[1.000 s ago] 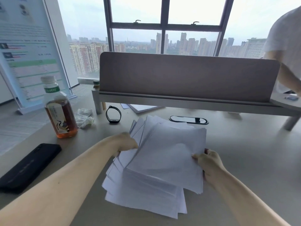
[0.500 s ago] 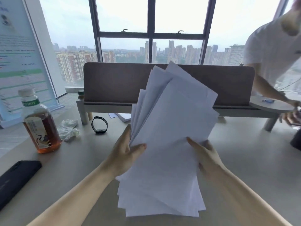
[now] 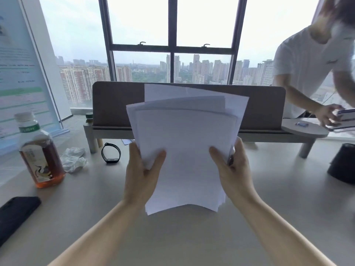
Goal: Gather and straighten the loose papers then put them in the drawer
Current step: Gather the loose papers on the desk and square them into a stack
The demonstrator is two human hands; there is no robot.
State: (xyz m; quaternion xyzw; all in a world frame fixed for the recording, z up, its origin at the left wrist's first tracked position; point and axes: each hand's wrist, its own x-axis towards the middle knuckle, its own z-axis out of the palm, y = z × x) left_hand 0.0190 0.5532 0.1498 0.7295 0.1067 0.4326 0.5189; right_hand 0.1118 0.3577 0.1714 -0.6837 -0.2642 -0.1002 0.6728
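Note:
A stack of white papers (image 3: 187, 150) stands nearly upright above the desk (image 3: 269, 198), its lower edge lifted just off the surface. The sheets are roughly aligned, with a few tops sticking out at the upper edge. My left hand (image 3: 141, 173) grips the stack's left side, thumb on the front sheet. On the stack's right side my right hand (image 3: 233, 169) holds on in the same way. No drawer is in view.
A tea bottle (image 3: 40, 156), crumpled plastic (image 3: 74, 159), a black wristband (image 3: 111, 153) and a black phone (image 3: 16, 215) lie at the left. A brown divider panel (image 3: 115, 102) on a shelf crosses the back. A dark object (image 3: 342, 164) and another person (image 3: 311, 73) are at the right.
The papers went from lying fanned on the desk to being lifted upright; since half a second ago the tilted fan has been squared into a more even stack.

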